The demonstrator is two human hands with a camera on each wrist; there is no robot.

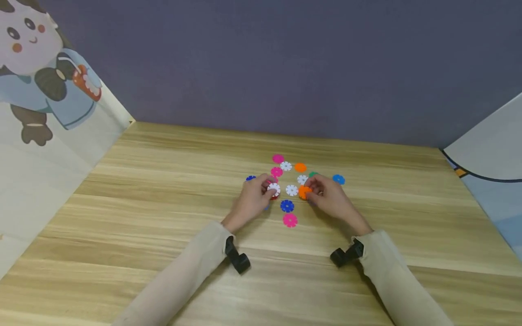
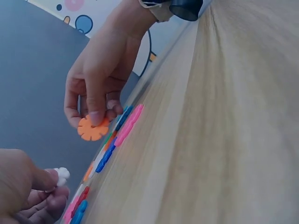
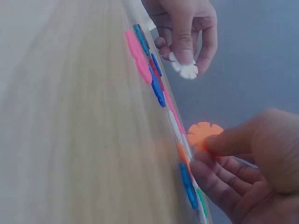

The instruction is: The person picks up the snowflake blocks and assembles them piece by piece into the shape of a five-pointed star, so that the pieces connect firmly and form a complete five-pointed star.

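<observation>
My left hand (image 1: 252,197) pinches a white notched plastic disc (image 1: 273,189) between thumb and fingers, just above the table. Opposite it, my right hand (image 1: 333,198) pinches an orange notched disc (image 1: 303,192) by its edge. Both held discs are raised off the wood in the wrist views, the white disc (image 3: 188,71) apart from the orange disc (image 2: 88,129). Between the hands lie a white disc (image 1: 291,190), a dark blue disc (image 1: 287,206) and a pink disc (image 1: 290,220). A red disc (image 1: 274,197) shows partly below the left hand's disc.
Farther back on the wooden table (image 1: 163,190) lie pink discs (image 1: 278,158), white discs (image 1: 286,166) and another orange disc (image 1: 300,167). A light blue disc (image 1: 338,179) is right of the right hand; a green disc (image 1: 312,174) is partly hidden. A dark panel (image 1: 285,68) stands behind the table.
</observation>
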